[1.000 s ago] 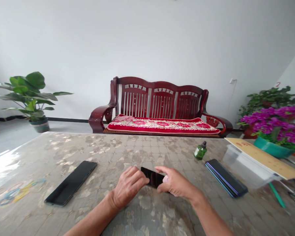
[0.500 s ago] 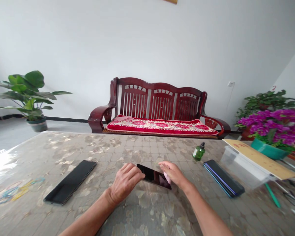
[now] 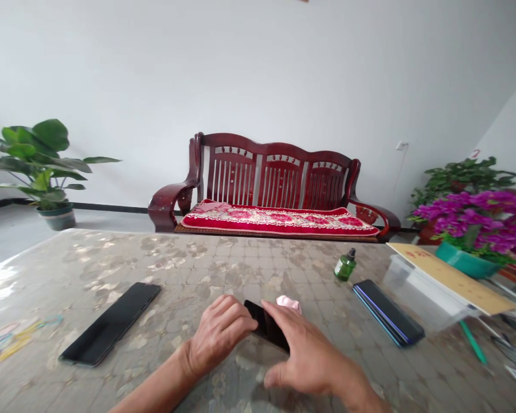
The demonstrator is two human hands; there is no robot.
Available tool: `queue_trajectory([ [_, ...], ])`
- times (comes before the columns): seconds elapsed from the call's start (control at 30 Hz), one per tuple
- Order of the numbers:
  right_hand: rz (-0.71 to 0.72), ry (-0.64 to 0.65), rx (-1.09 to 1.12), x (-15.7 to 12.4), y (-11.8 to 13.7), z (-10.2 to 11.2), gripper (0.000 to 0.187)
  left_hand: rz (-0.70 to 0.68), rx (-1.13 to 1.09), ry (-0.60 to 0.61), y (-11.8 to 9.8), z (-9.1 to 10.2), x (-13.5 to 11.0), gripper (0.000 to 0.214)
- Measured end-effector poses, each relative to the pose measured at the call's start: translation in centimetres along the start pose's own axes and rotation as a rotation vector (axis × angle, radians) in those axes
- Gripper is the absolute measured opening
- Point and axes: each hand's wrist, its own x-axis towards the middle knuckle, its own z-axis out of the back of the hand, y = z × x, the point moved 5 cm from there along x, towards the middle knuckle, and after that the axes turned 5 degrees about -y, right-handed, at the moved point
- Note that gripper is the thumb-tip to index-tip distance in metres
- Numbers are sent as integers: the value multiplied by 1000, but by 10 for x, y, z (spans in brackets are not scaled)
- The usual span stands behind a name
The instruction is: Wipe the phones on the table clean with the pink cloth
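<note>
A black smartphone is in the middle, just above or on the table, screen up and slanted. My left hand grips its left end, fingers closed over the edge. My right hand is spread at the phone's right end, thumb on the near side and fingers on the far side; I cannot tell whether it touches the phone. Behind the right hand a small crumpled pink cloth lies on the table.
Another black phone lies left, beside rubber bands. To the right are a green bottle, stacked phones, a clear plastic box under a brown envelope, a green pen and purple flowers.
My right hand has let go of the pink cloth, leaving it on the table, and has come nearer with its fingers spread around the phone's right end. The left hand keeps its grip.
</note>
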Motion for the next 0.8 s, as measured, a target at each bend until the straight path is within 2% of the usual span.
queue_trajectory([
  [0.17, -99, 12, 13, -20, -2, -5, 105, -12, -83, 101, -20, -6, 0, 21],
  [0.3, -138, -108, -18, -44, -30, 6, 96, 81, -18, 124, -15, -19, -7, 17],
  [0.37, -255, -233, -118, -57, -58, 26, 90, 145, 62, 117, -4, -25, -13, 19],
  [0.43, -394, -390, -282, -69, -89, 57, 84, 204, 108, 148, 7, -31, -20, 23],
  [0.53, -591, -538, -537, -82, -131, 109, 80, 291, 144, 160, 22, -38, -29, 22],
  [0.67, -786, -546, -763, -89, -172, 159, 82, 338, 136, 183, 31, -47, -35, 20],
  [0.8, -820, -521, -797, -89, -198, 176, 84, 362, 127, 195, 35, -51, -40, 20],
])
